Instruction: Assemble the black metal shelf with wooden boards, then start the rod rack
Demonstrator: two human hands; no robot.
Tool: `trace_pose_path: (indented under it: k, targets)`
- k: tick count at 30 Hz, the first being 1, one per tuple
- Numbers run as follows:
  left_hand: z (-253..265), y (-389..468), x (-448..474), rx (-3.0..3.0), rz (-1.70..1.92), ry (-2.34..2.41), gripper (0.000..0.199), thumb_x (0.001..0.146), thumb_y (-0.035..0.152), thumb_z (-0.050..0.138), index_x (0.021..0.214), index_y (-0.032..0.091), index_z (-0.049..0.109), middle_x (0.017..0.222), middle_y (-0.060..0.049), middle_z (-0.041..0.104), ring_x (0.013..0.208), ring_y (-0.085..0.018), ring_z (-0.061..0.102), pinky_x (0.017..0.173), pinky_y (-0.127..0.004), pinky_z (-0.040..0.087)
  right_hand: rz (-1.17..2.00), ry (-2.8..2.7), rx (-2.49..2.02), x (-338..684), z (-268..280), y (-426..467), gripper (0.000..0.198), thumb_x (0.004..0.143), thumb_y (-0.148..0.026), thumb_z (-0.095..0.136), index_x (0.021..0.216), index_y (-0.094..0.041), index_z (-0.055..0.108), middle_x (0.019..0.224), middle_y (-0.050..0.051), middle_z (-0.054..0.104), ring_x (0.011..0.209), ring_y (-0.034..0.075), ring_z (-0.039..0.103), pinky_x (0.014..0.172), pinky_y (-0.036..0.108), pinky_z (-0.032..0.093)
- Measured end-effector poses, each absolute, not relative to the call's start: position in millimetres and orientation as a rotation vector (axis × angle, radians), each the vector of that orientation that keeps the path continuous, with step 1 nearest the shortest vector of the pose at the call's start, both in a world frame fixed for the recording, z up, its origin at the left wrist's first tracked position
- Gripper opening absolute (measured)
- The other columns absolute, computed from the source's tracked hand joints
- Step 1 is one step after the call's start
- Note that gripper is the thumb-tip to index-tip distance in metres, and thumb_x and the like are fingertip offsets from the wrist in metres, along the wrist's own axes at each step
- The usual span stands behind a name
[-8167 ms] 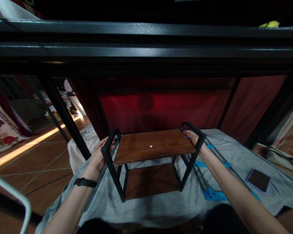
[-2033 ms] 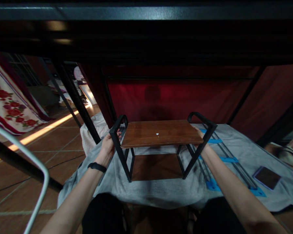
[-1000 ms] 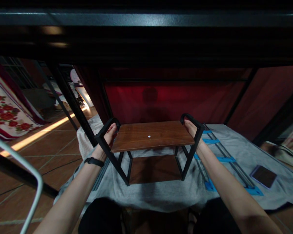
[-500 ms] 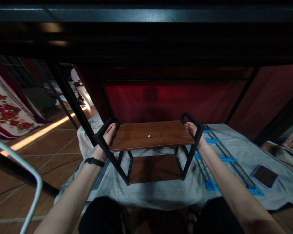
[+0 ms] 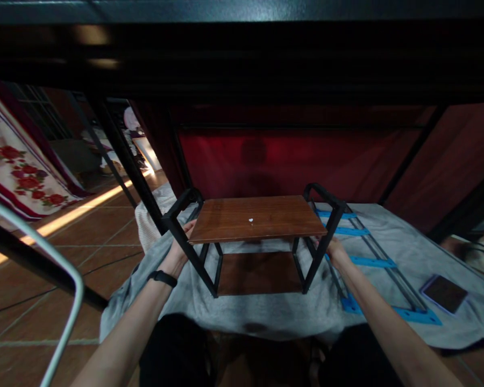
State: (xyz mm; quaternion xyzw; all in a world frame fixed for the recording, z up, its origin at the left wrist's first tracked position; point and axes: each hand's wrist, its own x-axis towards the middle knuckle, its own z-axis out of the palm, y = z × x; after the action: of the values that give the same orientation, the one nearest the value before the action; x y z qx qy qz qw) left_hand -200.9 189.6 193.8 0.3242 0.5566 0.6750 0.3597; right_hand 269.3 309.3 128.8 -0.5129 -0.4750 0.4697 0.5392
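A small two-tier shelf with brown wood-look boards and a black metal frame stands upright on a grey cloth. Its lower board lies near the cloth, and a small white mark shows on the top one. At the left side, my left hand holds the shelf by the end of its top board, its fingers partly behind the frame. My right hand grips the right side just below the top board; the black leg hides most of its fingers.
A blue-and-grey rack lies flat on the cloth at the right, beside a phone. A dark beam crosses overhead. Black posts and a white curved tube stand left. Red fabric hangs behind.
Both hands have slid down from inside the side handles to about the top board's level, the right one now outside the frame. The view has shifted slightly; the shelf stays standing.
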Motion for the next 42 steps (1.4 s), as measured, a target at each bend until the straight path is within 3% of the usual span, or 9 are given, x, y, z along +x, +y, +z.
trace_pose_path:
  k: [7,12,16,20,27,36,42]
  targets:
    - [82.0,132.1,-159.4,0.651,1.438,1.666,0.030,0.062,0.037,0.078,0.077,0.013,0.067,0.066,-0.006,0.067,0.060,-0.019,0.063,0.054,-0.029,0.049,1.251,-1.274,-1.516,274.5,35.6,244.3,0.014,0.061,-0.036,0.059,0.060,-0.024,0.051,0.049,-0.002,0.050,0.046,0.013,0.045,0.046,0.027,0.038]
    - [36.1,113.3,-146.0,0.645,1.307,1.827,0.005,0.064,0.020,0.068,0.065,0.017,0.064,0.055,-0.001,0.061,0.058,-0.018,0.060,0.053,-0.025,0.043,1.251,-1.394,-1.620,275.0,4.8,228.2,0.013,0.068,-0.035,0.055,0.064,-0.023,0.054,0.051,-0.003,0.049,0.047,0.012,0.045,0.048,0.026,0.036]
    - [23.1,112.4,-152.1,0.673,1.272,1.889,0.007,0.064,0.013,0.063,0.059,0.019,0.060,0.045,0.002,0.053,0.047,-0.015,0.052,0.048,-0.024,0.035,1.256,-1.499,-1.645,270.5,-2.9,226.9,0.012,0.070,-0.033,0.054,0.065,-0.023,0.055,0.049,-0.003,0.049,0.046,0.013,0.045,0.047,0.027,0.033]
    - [12.8,105.8,-155.5,0.693,1.289,1.875,0.019,0.068,0.020,0.063,0.052,0.019,0.052,0.041,0.003,0.048,0.038,-0.010,0.041,0.043,-0.023,0.029,1.260,-1.553,-1.637,268.0,-8.4,227.1,0.014,0.073,-0.033,0.050,0.064,-0.022,0.053,0.049,-0.001,0.050,0.045,0.013,0.045,0.046,0.027,0.033]
    - [2.8,96.6,-154.3,0.657,1.370,1.757,0.030,0.061,0.042,0.072,0.059,0.019,0.053,0.051,0.001,0.056,0.044,-0.011,0.049,0.044,-0.023,0.035,1.340,-1.514,-1.594,275.5,-18.3,223.1,0.024,0.074,-0.046,0.052,0.066,-0.024,0.053,0.055,-0.001,0.054,0.048,0.014,0.050,0.046,0.025,0.038]
    - [3.8,93.8,-159.2,0.603,1.383,1.699,0.033,0.053,0.038,0.080,0.063,0.018,0.057,0.055,0.001,0.059,0.050,-0.011,0.056,0.051,-0.023,0.044,1.418,-1.473,-1.498,282.8,-18.8,223.3,0.030,0.065,-0.052,0.058,0.073,-0.023,0.055,0.065,0.001,0.059,0.057,0.016,0.055,0.052,0.028,0.043]
    - [-0.1,97.0,-162.0,0.598,1.352,1.716,0.034,0.050,0.037,0.083,0.061,0.017,0.058,0.052,0.001,0.059,0.046,-0.010,0.052,0.045,-0.022,0.039,1.423,-1.505,-1.468,283.5,-20.4,227.0,0.028,0.064,-0.049,0.059,0.072,-0.023,0.054,0.060,-0.001,0.054,0.056,0.015,0.052,0.053,0.028,0.041]
